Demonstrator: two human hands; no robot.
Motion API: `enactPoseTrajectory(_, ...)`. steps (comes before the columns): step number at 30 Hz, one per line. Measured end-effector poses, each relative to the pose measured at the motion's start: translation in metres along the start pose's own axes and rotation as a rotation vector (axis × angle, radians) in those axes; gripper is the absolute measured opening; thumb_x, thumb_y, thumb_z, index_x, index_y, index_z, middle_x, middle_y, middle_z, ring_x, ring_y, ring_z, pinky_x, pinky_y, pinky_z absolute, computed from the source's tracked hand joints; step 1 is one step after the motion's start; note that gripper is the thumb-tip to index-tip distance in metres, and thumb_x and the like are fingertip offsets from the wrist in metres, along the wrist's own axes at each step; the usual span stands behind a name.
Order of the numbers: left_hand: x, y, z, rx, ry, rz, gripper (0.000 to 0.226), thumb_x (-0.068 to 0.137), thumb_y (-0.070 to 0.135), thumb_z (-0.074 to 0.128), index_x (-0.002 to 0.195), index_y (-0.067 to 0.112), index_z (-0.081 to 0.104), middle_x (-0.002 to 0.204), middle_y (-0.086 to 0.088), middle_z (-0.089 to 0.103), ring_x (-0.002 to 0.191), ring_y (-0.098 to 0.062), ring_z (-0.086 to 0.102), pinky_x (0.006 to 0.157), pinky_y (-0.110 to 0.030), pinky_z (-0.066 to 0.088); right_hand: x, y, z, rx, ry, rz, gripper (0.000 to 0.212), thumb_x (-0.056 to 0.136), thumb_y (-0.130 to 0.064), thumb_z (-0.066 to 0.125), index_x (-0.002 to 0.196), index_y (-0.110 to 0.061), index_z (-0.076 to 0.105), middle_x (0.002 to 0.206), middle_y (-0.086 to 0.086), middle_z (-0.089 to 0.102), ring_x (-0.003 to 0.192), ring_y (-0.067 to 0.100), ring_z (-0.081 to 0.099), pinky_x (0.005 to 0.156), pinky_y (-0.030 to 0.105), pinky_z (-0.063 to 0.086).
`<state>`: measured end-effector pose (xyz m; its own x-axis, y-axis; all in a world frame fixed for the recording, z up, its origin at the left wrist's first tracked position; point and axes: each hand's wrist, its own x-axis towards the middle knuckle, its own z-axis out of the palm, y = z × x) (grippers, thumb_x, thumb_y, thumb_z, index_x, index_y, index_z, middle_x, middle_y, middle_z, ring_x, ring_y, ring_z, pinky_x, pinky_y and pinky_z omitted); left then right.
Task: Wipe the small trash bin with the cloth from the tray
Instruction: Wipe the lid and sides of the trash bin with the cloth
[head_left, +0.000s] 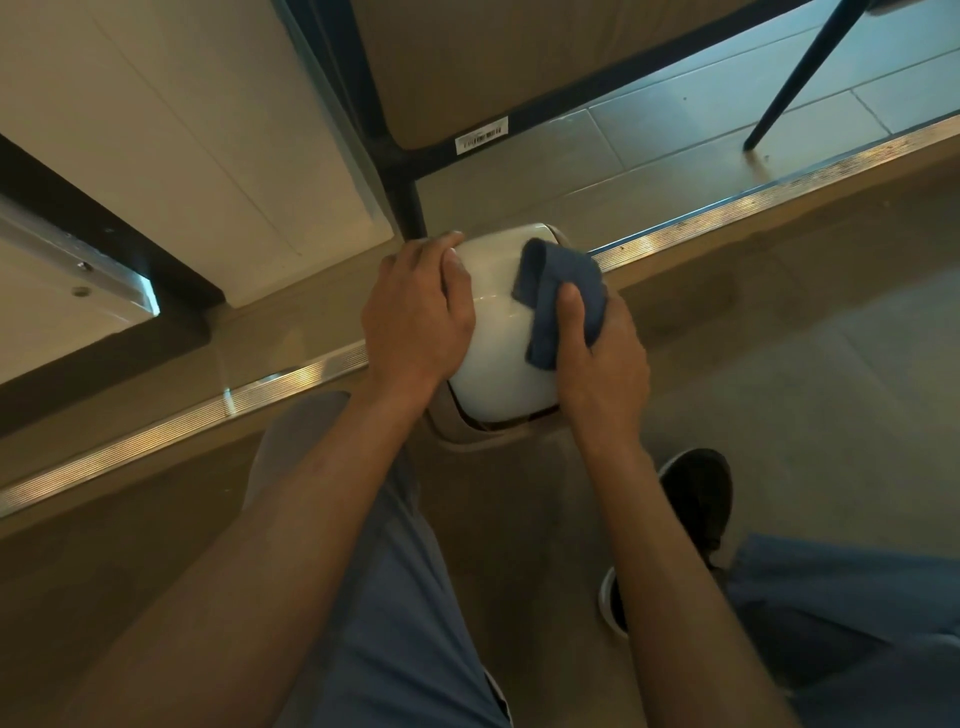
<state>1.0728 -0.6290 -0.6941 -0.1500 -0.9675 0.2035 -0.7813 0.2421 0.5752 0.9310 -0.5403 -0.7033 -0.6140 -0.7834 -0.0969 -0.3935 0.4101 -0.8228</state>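
Forearms run up from the bottom edge toward mid-frame, over knees in blue trousers (395, 597). A dark shoe (696, 499) with a pale sole shows at lower right, planted on the tan floor (810, 395).

At the centre of the frame sits the bin (498, 364), small, white and rounded, with a beige rim showing at its near edge. The left hand (415, 317) lies flat over the bin's left side, fingers spread and curved around the shell, thumb side toward the middle; it grasps nothing but the bin itself. The right hand (602, 353) is closed around a folded blue cloth (561, 296), thumb on top of the fold, and presses it against the bin's upper right side. One flap of the cloth stands up past the fingers toward the far edge of the bin.

Just beyond the bin, a ribbed metal strip (727, 213) crosses the frame from lower left to upper right. A black frame leg (410, 208) stands right behind the bin, carrying a tan panel with a barcode sticker (480, 137) above centre. White panels (197, 156) fill the upper left, and a thin dark chair leg (795, 78) slants across grey tiles at upper right.
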Motion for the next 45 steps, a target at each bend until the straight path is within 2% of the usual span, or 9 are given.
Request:
enactPoseTrajectory(3, 0.000, 0.000, 0.000, -0.005, -0.011, 0.004, 0.044, 0.105, 0.034, 0.032, 0.135, 0.020, 0.060, 0.130, -0.004, 0.063, 0.117, -0.021, 0.057, 0.094, -0.037, 0.048, 0.001, -0.007, 0.007, -0.037, 0.086, 0.023, 0.061, 0.100, -0.069, 0.035, 0.132, -0.022, 0.056, 0.120, 0.001, 0.065, 0.107, 0.019, 0.064, 0.092, 0.044, 0.055)
enactPoseTrajectory(8, 0.001, 0.000, 0.000, 0.016, -0.020, 0.006, 0.045, 0.105, 0.037, 0.030, 0.136, 0.020, 0.059, 0.131, -0.003, 0.062, 0.116, -0.020, 0.056, 0.093, -0.033, 0.045, 0.074, -0.051, 0.007, -0.175, -0.181, 0.170, 0.068, 0.094, -0.069, 0.042, 0.130, -0.013, 0.060, 0.125, 0.013, 0.065, 0.116, 0.033, 0.059, 0.087, 0.037, 0.041)
enactPoseTrajectory(13, 0.001, 0.001, 0.000, 0.018, -0.014, -0.009, 0.045, 0.106, 0.037, 0.029, 0.136, 0.021, 0.058, 0.131, -0.003, 0.062, 0.116, -0.022, 0.056, 0.091, -0.037, 0.047, 0.084, -0.049, 0.008, -0.055, -0.254, 0.125, 0.062, 0.087, -0.071, 0.054, 0.122, -0.020, 0.062, 0.115, 0.003, 0.068, 0.107, 0.023, 0.064, 0.095, 0.041, 0.053)
enactPoseTrajectory(20, 0.000, -0.001, 0.001, 0.012, -0.012, 0.008, 0.046, 0.105, 0.037, 0.029, 0.135, 0.021, 0.059, 0.130, -0.003, 0.063, 0.115, -0.021, 0.056, 0.089, -0.032, 0.044, -0.007, 0.013, -0.006, 0.058, -0.030, 0.055, 0.061, 0.098, -0.072, 0.036, 0.134, -0.028, 0.057, 0.117, -0.004, 0.066, 0.105, 0.013, 0.063, 0.093, 0.043, 0.056)
enactPoseTrajectory(24, 0.001, 0.001, 0.000, 0.009, -0.007, 0.000, 0.044, 0.105, 0.035, 0.031, 0.134, 0.020, 0.060, 0.130, -0.004, 0.063, 0.116, -0.024, 0.057, 0.093, -0.038, 0.047, 0.029, 0.002, -0.013, 0.083, -0.171, 0.224, 0.069, 0.100, -0.070, 0.026, 0.123, -0.019, 0.065, 0.112, 0.002, 0.067, 0.104, 0.020, 0.062, 0.092, 0.038, 0.050)
enactPoseTrajectory(30, 0.000, 0.003, 0.000, 0.008, -0.014, -0.009, 0.043, 0.105, 0.034, 0.032, 0.135, 0.021, 0.060, 0.132, -0.004, 0.062, 0.118, -0.024, 0.055, 0.094, -0.039, 0.047, 0.100, -0.008, -0.019, 0.117, -0.472, 0.441, 0.044, 0.101, -0.051, 0.054, 0.111, -0.010, 0.064, 0.104, 0.011, 0.068, 0.096, 0.025, 0.064, 0.086, 0.039, 0.053)
enactPoseTrajectory(33, 0.000, 0.003, 0.000, 0.005, 0.000, -0.011, 0.041, 0.105, 0.032, 0.034, 0.134, 0.020, 0.061, 0.130, -0.004, 0.063, 0.117, -0.025, 0.056, 0.094, -0.038, 0.047, 0.099, -0.003, -0.021, 0.139, -0.486, 0.446, 0.027, 0.101, -0.042, 0.057, 0.104, -0.017, 0.065, 0.104, 0.010, 0.069, 0.103, 0.027, 0.065, 0.103, 0.047, 0.050)
enactPoseTrajectory(39, 0.000, 0.003, 0.001, 0.009, 0.009, 0.009, 0.041, 0.105, 0.031, 0.035, 0.132, 0.020, 0.063, 0.129, -0.002, 0.064, 0.118, -0.022, 0.056, 0.094, -0.032, 0.043, 0.065, 0.020, -0.042, 0.356, -0.485, 0.537, 0.014, 0.105, -0.030, 0.051, 0.104, -0.022, 0.062, 0.102, 0.007, 0.066, 0.094, 0.021, 0.065, 0.094, 0.040, 0.053)
enactPoseTrajectory(45, 0.001, 0.001, 0.002, 0.013, -0.024, 0.007, 0.044, 0.105, 0.036, 0.031, 0.135, 0.022, 0.060, 0.131, -0.001, 0.062, 0.118, -0.020, 0.055, 0.094, -0.031, 0.044, 0.104, -0.005, -0.021, 0.228, -0.466, 0.448, 0.027, 0.099, -0.037, 0.064, 0.107, -0.012, 0.066, 0.100, 0.009, 0.070, 0.099, 0.025, 0.068, 0.097, 0.042, 0.055)
